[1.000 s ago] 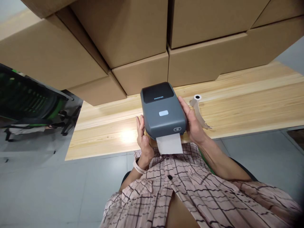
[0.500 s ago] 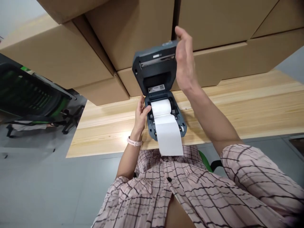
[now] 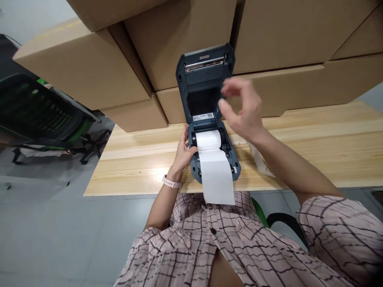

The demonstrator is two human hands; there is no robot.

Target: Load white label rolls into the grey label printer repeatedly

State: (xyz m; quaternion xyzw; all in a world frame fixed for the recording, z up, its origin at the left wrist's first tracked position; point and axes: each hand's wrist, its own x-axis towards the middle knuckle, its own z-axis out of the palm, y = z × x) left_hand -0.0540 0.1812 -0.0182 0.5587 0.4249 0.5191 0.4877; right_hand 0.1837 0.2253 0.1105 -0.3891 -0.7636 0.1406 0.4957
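Observation:
A dark grey label printer (image 3: 196, 172) lies on the table with its lid (image 3: 203, 81) raised. A white paper roll (image 3: 208, 140) sits inside, and its loose strip (image 3: 218, 181) runs out over the front and hangs past the table edge. My left hand (image 3: 183, 154) grips the printer's left side, the thumb on top of the edge and the fingers along the outside. My right hand (image 3: 244, 105) is in the air by the lid's right side, slightly blurred, fingers curled but apart, with nothing in them.
Cardboard boxes (image 3: 275, 36) are stacked behind the printer along the wooden table (image 3: 134, 159). A pale strip (image 3: 259, 157) lies partly under my right forearm. At the left stands a black and green office chair (image 3: 38, 107).
The lid has tipped further back. My right hand has let go of the lid's edge and moved down and to the right. My left hand stays at the printer's side.

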